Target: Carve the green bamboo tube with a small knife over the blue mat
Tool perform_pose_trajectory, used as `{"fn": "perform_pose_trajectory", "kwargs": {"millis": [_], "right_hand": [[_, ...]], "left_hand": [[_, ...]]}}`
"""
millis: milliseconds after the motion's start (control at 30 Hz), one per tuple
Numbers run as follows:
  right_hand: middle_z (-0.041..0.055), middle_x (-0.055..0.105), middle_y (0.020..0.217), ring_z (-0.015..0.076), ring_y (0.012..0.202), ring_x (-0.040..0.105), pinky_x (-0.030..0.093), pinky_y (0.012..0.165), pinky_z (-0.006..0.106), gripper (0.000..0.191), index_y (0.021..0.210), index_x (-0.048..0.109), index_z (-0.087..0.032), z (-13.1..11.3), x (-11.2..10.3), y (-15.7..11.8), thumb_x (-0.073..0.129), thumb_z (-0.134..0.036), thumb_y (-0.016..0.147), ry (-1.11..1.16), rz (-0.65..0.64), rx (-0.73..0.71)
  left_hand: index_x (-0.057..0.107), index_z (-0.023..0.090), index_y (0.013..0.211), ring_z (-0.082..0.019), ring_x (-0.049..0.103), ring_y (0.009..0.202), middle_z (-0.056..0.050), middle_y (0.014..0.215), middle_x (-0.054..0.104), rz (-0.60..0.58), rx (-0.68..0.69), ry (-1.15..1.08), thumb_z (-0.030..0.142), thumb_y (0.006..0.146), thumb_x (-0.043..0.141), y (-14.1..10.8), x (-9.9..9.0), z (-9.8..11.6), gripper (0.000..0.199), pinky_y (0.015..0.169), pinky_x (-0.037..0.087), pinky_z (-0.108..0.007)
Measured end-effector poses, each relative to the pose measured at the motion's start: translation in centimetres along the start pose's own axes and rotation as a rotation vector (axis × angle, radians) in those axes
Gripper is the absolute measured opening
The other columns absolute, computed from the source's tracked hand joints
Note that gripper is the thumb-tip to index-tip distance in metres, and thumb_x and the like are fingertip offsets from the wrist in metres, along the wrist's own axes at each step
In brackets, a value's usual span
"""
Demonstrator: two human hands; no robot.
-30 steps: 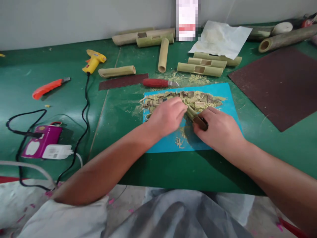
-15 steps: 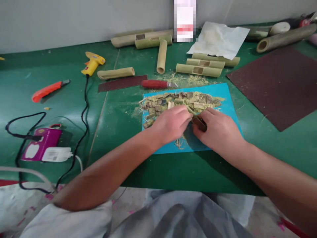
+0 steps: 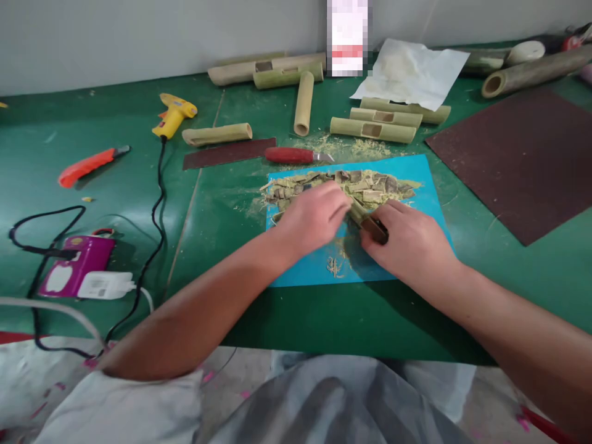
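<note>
Head view: our right hand (image 3: 414, 240) grips the bamboo (image 3: 359, 212), probably for steadiness; our left hand (image 3: 315, 216) has narrow fingers, contents unclear.

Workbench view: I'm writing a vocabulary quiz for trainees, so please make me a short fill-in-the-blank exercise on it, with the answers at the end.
The right hand grips a hollow piece of ____. The knife just beyond the work sheet has a ____ handle. That sheet is coloured ____. From the person's seat, the glue gun lies to the ____ of that knife.

Missing words: bamboo; red; blue; left.
</note>
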State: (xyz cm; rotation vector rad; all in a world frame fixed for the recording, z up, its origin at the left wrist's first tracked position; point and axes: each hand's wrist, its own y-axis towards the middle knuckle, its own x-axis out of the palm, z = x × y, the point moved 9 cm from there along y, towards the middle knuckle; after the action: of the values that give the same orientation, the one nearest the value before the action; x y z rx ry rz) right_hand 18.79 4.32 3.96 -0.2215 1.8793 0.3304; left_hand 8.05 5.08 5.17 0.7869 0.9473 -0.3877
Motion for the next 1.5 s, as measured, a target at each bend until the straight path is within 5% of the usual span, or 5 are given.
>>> {"fn": "perform_pose_trajectory", "kwargs": {"millis": [800,967,1200,1333,1500], "right_hand": [[0.0069,0.061,0.077,0.0174,0.067,0.051,0.027,0.058,0.033,0.013,0.071,0.055,-0.021,-0.2,0.0,0.0,0.053,-0.024,0.084,-0.021,0.001,-0.008],[0.0068,0.063,0.078,0.0184,0.069,0.053,0.028,0.059,0.033,0.014,0.074,0.058,-0.02,-0.4,0.1,-0.3,0.055,-0.027,0.086,-0.01,-0.021,-0.017],[0.0081,0.067,0.083,0.0217,0.076,0.061,0.035,0.06,0.033,0.02,0.082,0.066,-0.018,-0.6,-1.0,-0.9,0.061,-0.035,0.089,-0.108,0.075,-0.106],[0.0081,0.069,0.087,0.0235,0.079,0.064,0.041,0.062,0.034,0.023,0.088,0.069,-0.017,-0.5,-1.8,-1.1,0.063,-0.039,0.09,-0.107,0.158,-0.145],[0.0117,0.071,0.094,0.0283,0.089,0.068,0.05,0.073,0.038,0.029,0.101,0.071,-0.012,-0.1,-2.6,-1.3,0.061,-0.039,0.092,-0.044,0.26,-0.222]], "left_hand": [[0.063,0.016,0.082,-0.016,0.06,0.077,-0.006,0.083,0.063,-0.045,-0.029,-0.005,0.022,0.103,0.045,0.0,0.5,-0.6,0.028,0.069,0.049,-0.028],[0.066,0.016,0.087,-0.017,0.062,0.08,-0.006,0.085,0.066,0.095,-0.135,0.087,0.02,0.1,0.049,-0.1,-2.0,-2.9,0.022,0.072,0.05,-0.029],[0.072,0.019,0.097,-0.013,0.062,0.075,-0.005,0.093,0.068,0.147,-0.056,-0.052,0.033,0.099,0.059,-0.1,-4.4,-0.5,0.019,0.071,0.053,-0.028],[0.074,0.02,0.109,-0.009,0.056,0.062,-0.001,0.09,0.07,0.174,-0.405,-0.057,0.034,0.089,0.072,-1.0,-7.0,-6.4,0.024,0.064,0.05,-0.025],[0.075,0.012,0.105,-0.016,0.061,0.08,-0.004,0.089,0.074,0.308,-0.897,0.262,0.018,0.082,0.069,-6.7,-15.4,-17.4,0.025,0.089,0.052,-0.034]]}}
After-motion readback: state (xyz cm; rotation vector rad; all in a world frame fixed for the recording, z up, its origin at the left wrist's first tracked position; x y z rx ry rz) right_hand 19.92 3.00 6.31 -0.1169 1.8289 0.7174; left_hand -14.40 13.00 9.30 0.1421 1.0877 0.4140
